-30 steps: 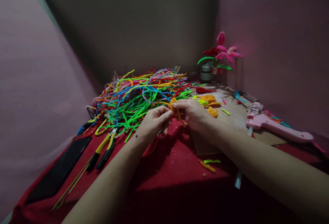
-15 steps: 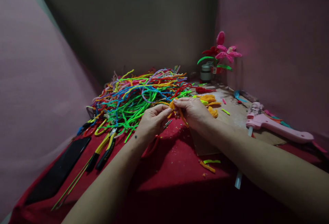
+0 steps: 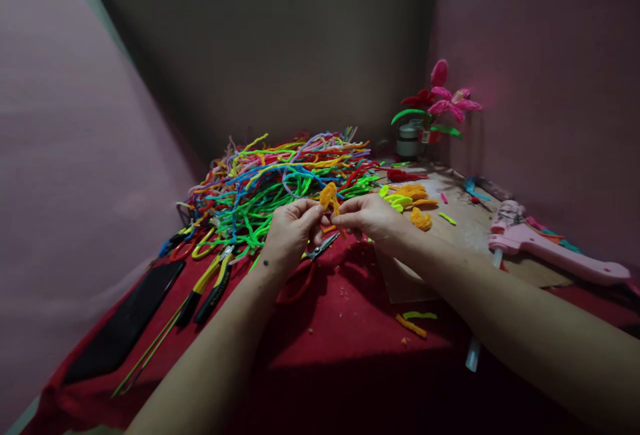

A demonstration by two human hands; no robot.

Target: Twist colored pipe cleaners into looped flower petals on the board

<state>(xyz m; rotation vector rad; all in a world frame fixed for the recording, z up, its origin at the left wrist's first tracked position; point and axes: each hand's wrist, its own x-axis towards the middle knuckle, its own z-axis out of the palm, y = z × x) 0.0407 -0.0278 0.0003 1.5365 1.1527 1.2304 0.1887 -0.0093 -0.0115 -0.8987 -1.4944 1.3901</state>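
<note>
Shaping step, apparently: left hand (image 3: 289,232) and right hand (image 3: 379,219) fingers pinch orange fuzzy strip (image 3: 329,195); further bending likely needs steady grip.

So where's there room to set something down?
Red cloth between the scissors and the orange offcut, bare but for crumbs; also a smaller patch of board between the lime snippet and pink glue gun. Crowded: the fuzzy-stem heap and around the pliers.

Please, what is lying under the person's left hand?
Red-handled metal scissors, on red cloth. The left hand covers part of them; anything fully beneath it cannot be seen.
</note>
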